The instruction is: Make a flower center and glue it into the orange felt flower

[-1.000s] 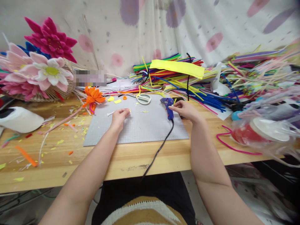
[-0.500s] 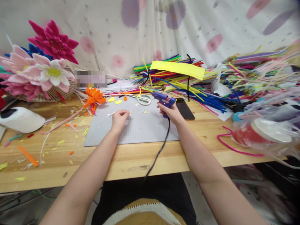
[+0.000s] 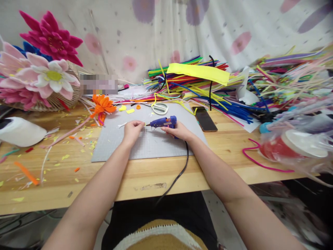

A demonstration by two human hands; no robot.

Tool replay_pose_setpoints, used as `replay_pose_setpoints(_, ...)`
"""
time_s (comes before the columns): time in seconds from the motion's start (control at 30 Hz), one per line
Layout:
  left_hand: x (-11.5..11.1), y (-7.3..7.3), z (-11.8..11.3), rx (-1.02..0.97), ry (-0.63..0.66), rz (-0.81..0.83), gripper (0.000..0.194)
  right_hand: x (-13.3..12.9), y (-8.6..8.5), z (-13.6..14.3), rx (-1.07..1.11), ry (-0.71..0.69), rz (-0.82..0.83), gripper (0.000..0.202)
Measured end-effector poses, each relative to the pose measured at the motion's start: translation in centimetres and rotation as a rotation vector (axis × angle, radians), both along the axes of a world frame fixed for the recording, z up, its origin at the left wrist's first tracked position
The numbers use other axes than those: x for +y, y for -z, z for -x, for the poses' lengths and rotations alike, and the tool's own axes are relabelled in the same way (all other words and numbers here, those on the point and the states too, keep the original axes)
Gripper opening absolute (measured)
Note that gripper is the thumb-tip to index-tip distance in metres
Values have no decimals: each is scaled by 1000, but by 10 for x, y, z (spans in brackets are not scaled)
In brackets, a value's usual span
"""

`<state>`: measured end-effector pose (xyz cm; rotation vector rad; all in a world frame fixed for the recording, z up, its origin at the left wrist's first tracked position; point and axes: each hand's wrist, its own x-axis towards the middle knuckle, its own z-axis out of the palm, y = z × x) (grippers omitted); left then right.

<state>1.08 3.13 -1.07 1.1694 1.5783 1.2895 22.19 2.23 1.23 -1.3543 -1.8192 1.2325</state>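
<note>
— While the fingers of your right hand point(image 3: 179, 131) grip the blue glue gun point(image 3: 161, 122), what's in your left hand point(image 3: 132, 132)?
— Fingers pinching a tiny piece point(image 3: 145, 124), mostly hidden, at the nozzle point(image 3: 148, 125). Grey mat point(image 3: 111, 147) below, on your table point(image 3: 145, 173); phone point(image 3: 206, 119) rightward.

No readable text or numbers, pale label point(image 3: 168, 124) on blue glue gun point(image 3: 158, 122) too small to read

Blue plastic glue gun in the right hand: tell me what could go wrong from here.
The blue plastic glue gun has its nozzle close to the bare left hand; if it is hot, a slip might burn the fingertips.

Its thin black cord runs over the front edge of the pale wooden table, so a snag could jerk the gun.
</note>
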Motion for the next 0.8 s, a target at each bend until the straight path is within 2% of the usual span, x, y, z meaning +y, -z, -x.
replay_pose_setpoints(0.8,-1,0,-1,2,-5,-2,10,0,0,0,-32,-11,-5,40)
